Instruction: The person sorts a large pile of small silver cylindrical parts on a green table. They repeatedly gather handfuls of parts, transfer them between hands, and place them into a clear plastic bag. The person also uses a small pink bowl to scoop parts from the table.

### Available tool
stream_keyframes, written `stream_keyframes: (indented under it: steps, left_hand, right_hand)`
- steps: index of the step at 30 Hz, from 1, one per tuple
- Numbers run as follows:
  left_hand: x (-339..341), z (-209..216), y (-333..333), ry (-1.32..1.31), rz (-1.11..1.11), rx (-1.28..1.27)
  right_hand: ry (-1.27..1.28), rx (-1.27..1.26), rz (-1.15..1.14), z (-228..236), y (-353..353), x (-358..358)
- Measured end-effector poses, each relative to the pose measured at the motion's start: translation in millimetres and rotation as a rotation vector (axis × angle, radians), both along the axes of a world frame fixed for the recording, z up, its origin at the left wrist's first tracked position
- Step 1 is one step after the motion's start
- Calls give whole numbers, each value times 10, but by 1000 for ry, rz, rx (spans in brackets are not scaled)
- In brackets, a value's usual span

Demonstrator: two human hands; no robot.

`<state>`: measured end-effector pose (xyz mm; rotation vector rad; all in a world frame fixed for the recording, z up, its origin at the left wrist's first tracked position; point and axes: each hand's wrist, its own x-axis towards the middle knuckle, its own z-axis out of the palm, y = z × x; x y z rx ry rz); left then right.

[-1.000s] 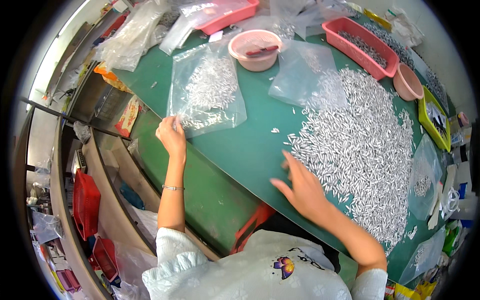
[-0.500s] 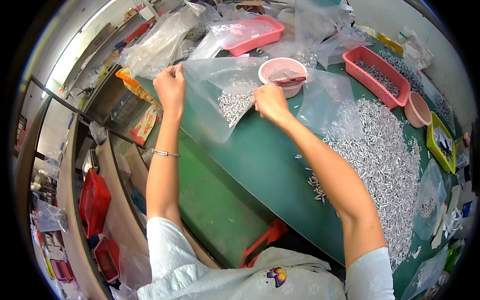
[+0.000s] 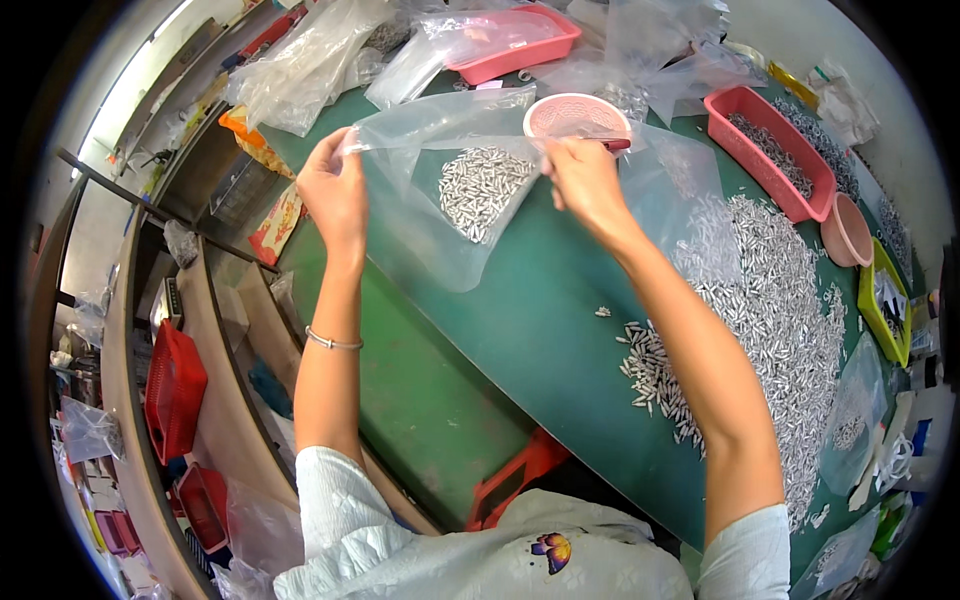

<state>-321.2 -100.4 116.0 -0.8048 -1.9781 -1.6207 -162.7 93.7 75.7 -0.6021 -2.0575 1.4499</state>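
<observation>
Plenty of loose silver pieces [image 3: 780, 370]: they're heaped over the right side of the tabletop [image 3: 520, 340], down toward its near edge, and a thinner patch [image 3: 655, 375] spills out just left of my right forearm [image 3: 710, 360].
Left hand [image 3: 335, 200]: up over the near edge, toward the tabletop's left end, and I've got thumb and fingers pinched together on one upper corner of the plastic.
Right hand [image 3: 588, 185]: farther in from that edge, fingers closed on the other side of the same plastic.
Clear bag [image 3: 420, 220]: here it is, stretched between my two hands over the left part of the tabletop, its lower side toward the near edge; whether the mouth is open I can't tell.
Bagged pieces [image 3: 485, 190]: a good clump, bunched toward my right hand.
Progress: this bag looks loaded, but I see no seal or knot, so closing seems left; the big heap is plainly unbagged.
Second bag [image 3: 685, 185]: lying flat by the heap's left side, a few pieces showing through.
Pink round basket [image 3: 577, 112]: just beyond my right hand, toward the far edge.
Pink trays [image 3: 765, 175]: a long one at the far right, loaded with small parts, another by the far edge.
</observation>
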Motion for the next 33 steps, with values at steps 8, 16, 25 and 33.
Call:
stream_keyframes:
  steps: [8, 16, 25, 33]
  left_hand:
    - [714, -338, -37, 728, -227, -75]
    - [236, -1034, 765, 406, -455, -1032]
    - [-433, -813, 926, 84, -372, -1590]
    - [-1069, -1252, 1417, 208, -296, -1105]
  right_hand:
    - [-69, -95, 18, -47, 193, 304]
    - [-97, -82, 21, -6, 161, 219]
    - [-115, -86, 32, 0, 286, 257]
    - [-126, -55, 100, 36, 304, 182]
